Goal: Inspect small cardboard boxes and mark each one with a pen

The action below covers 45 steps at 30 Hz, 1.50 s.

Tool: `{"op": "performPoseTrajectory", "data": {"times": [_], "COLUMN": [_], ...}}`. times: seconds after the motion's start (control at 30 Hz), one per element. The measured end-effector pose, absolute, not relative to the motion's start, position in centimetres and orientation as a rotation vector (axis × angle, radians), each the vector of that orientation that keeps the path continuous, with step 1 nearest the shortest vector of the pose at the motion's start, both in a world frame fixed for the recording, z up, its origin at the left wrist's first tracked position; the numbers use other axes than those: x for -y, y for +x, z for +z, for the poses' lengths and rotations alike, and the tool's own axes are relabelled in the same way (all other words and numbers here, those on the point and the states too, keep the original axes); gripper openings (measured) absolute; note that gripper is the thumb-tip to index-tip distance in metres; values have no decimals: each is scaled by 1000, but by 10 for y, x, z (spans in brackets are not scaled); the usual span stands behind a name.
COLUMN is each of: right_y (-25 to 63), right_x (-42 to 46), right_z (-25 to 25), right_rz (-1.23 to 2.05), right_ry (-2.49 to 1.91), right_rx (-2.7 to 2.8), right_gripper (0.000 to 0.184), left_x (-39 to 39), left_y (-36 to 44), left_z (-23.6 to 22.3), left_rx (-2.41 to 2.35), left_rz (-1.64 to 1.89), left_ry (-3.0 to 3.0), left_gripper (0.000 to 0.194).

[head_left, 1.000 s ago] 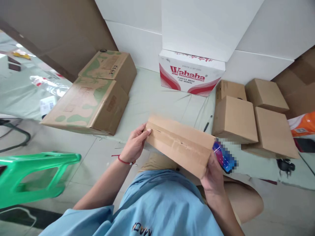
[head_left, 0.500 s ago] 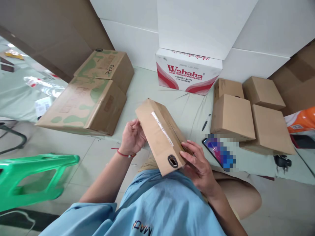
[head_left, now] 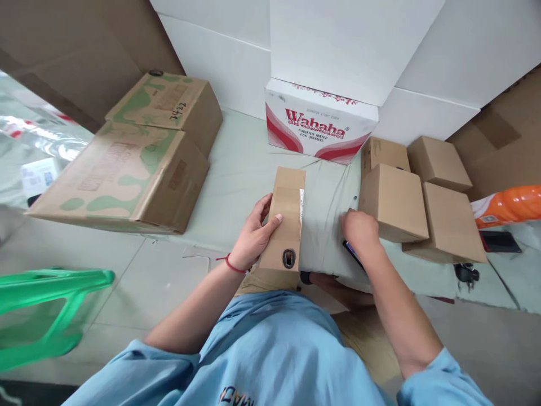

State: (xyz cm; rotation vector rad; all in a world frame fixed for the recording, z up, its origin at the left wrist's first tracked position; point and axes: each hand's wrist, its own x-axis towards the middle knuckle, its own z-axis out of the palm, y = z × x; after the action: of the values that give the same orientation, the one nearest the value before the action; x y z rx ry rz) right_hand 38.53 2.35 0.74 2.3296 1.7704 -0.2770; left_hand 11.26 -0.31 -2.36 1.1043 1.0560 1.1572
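My left hand (head_left: 256, 237) grips a small cardboard box (head_left: 284, 217) by its left side, thumb on the top face. The box is held over the near edge of the cloth-covered table, with a dark-rimmed hole at its near end and a white strip along its right edge. To the right, my right hand (head_left: 360, 231) is closed with its fingertips down at a pen (head_left: 354, 201), whose far end shows past the fingers. Beneath that wrist lies a phone (head_left: 353, 251), mostly covered by the hand and forearm.
Several brown boxes (head_left: 393, 197) stand on the right, near an orange bottle (head_left: 507, 206) and keys (head_left: 467, 275). A Wahaha carton (head_left: 319, 125) is against the white panels. Two larger cartons (head_left: 114, 175) occupy the left. A green stool (head_left: 46, 316) stands on the floor.
The small box has been turned so its holed end faces me. My left hand has regripped it, while my right hand has let go and moved right to the pen.
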Motion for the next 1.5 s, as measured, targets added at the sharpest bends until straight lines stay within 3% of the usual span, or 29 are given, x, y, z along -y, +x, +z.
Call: {"op": "performPoseTrajectory", "data": {"times": [0.27,0.47,0.6,0.67,0.8,0.9,1.03,1.5], "right_y": [371,378,370,363,345,335,328,309], "right_x": [-58,-58,-22,8,65,87,95,82], "right_z": [-14,-12,0,8,21,23,18,23], "right_rz": [-351,-547,-728,-969,-2190,-2404,-2304,-1187], "right_ry": [2446,2611,2721,2805,2762,2631,2550,2675], "right_rx": [-1632,-1719,-1963,-2068,-2139,-2105,-2229,-2807], "right_gripper": [32,11,16,14,22,23,15,5], "left_x": [7,9,9,10,10,8,5,4], "left_y": [113,118,118,118,123,131,139,140], "left_z": [-23,-24,-26,-28,-33,-36,-39,-40], "left_rx": [-1041,-1097,-1097,-1088,-1118,-1165,-1213,-1214], "left_rz": [1207,1233,1238,1238,1262,1296,1313,1333], "left_ry": [1112,1080,1096,1102,1101,1137,1188,1223], "left_gripper": [67,65,62,61,57,56,55,55]}}
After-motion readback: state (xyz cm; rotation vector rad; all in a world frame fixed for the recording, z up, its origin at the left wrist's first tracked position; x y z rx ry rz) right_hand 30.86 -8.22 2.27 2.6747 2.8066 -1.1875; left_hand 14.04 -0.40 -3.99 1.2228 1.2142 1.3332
